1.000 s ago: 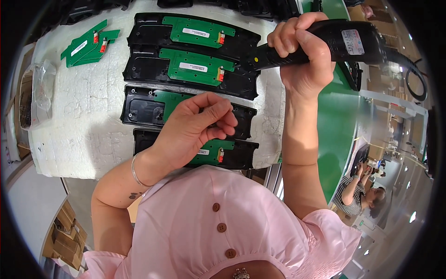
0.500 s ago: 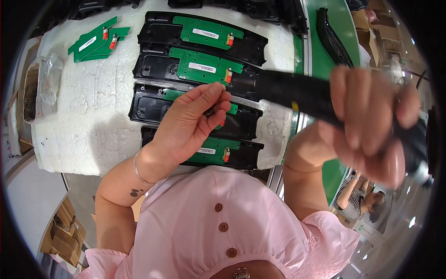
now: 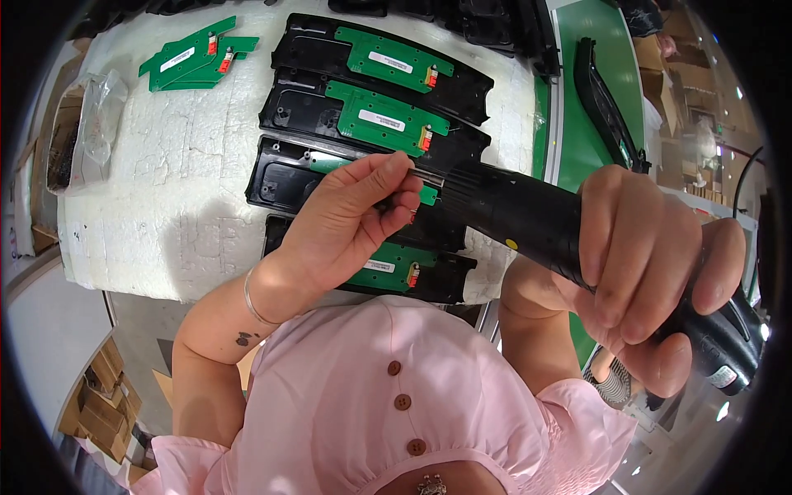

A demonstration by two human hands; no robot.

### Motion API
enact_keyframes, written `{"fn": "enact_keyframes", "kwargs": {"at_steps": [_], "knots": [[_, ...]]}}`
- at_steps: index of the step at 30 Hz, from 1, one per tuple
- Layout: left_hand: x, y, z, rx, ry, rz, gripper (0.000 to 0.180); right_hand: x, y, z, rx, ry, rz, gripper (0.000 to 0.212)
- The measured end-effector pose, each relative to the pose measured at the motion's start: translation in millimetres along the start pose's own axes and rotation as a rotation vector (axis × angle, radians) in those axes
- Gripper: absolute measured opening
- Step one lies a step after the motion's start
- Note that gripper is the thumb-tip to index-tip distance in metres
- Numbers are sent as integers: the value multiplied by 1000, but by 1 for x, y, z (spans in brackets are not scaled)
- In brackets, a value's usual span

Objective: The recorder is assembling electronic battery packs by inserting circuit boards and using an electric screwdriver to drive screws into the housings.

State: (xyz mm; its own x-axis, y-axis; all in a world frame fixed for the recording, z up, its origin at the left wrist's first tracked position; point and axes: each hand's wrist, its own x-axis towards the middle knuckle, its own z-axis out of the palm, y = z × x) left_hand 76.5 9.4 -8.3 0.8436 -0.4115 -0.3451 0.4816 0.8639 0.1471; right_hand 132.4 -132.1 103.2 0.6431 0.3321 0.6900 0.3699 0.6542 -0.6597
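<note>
My right hand [image 3: 643, 264] is wrapped round a black electric screwdriver [image 3: 516, 214], held level and pointing left. Its metal bit [image 3: 427, 175] reaches the fingertips of my left hand [image 3: 342, 210]. Thumb and fingers there are pinched together; whatever small piece lies between them is hidden. Beneath both hands, several black plastic panels [image 3: 301, 103] are stacked in a row from far to near. On them sit green circuit boards [image 3: 363, 115], each with a white label and a red-and-white connector. My left hand covers part of the third panel and its board.
Two loose green circuit boards [image 3: 183, 59] overlap at the far left of the white foam surface [image 3: 140, 206]. A box lined with clear plastic [image 3: 99, 124] stands at its left edge. To the right, a long black part [image 3: 606, 103] lies on a green surface [image 3: 569, 37].
The screwdriver has come down and nearer, its bit now meeting my left fingertips. My left hand keeps its pinch. The whole view has shifted slightly.
</note>
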Motion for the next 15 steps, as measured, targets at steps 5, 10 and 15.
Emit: {"fn": "enact_keyframes", "kwargs": {"at_steps": [5, 10, 15], "knots": [[-4, 7, -10, -52, -148, -37, 19, 2, 10, 6, 38, 24, -50, 25], [-9, 6, 14, -74, 102, -75, 35, 9, 40, -10, -110, -69, 162, 31], [-20, 5, -6, 65, -6, -103, 36, 10, 75, -17, -89, 28, 289, 24]]}}
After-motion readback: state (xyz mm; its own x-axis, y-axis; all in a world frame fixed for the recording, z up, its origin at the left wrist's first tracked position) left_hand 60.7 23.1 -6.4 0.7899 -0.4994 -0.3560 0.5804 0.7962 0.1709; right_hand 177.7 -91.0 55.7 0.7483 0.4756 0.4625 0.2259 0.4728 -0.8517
